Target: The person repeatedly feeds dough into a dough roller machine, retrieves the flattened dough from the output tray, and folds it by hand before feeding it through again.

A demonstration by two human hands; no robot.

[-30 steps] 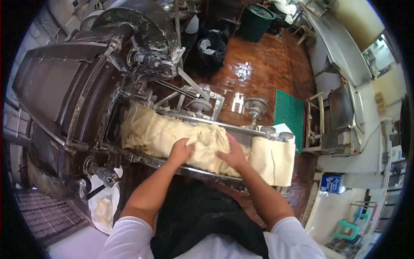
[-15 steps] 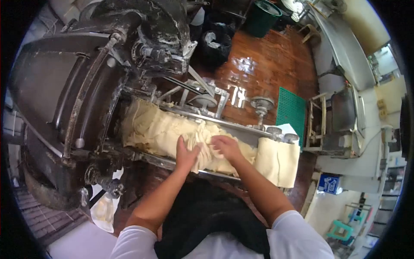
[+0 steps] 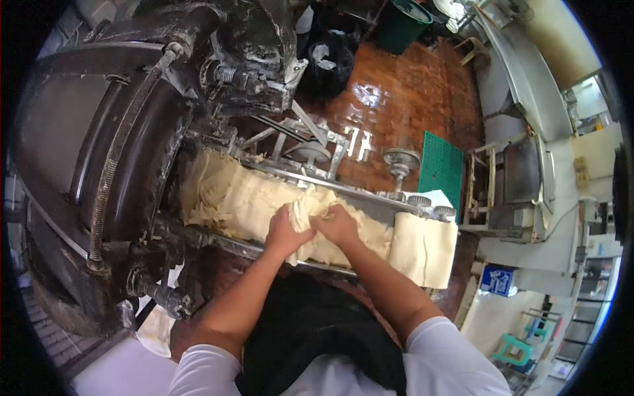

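Pale dough [image 3: 247, 201] lies in a long, crumpled mass along a metal trough [image 3: 373, 210] beside a dark roller machine [image 3: 142, 152]. Near its middle, my left hand [image 3: 286, 232] grips a bunched, upright fold of the dough, with the thumb pointing right. Close by on the right, my right hand [image 3: 335, 226] is closed on the same bunch, its fingers curled in. The two hands nearly touch. At the trough's right end a smooth folded slab of dough [image 3: 422, 251] hangs over the edge.
Exposed pulleys and belts [image 3: 309, 152] stand behind the trough, with another wheel [image 3: 401, 158] farther right. A green mat [image 3: 441, 168] lies on the tiled floor. A black bin [image 3: 328, 66] and a green bin [image 3: 403, 26] are at the back. A metal rack [image 3: 489, 185] stands right.
Both hands have shifted a little left from a second ago. The right hand, spread half a second ago, has closed on the dough. The dough between the hands is gathered into a taller bunch.
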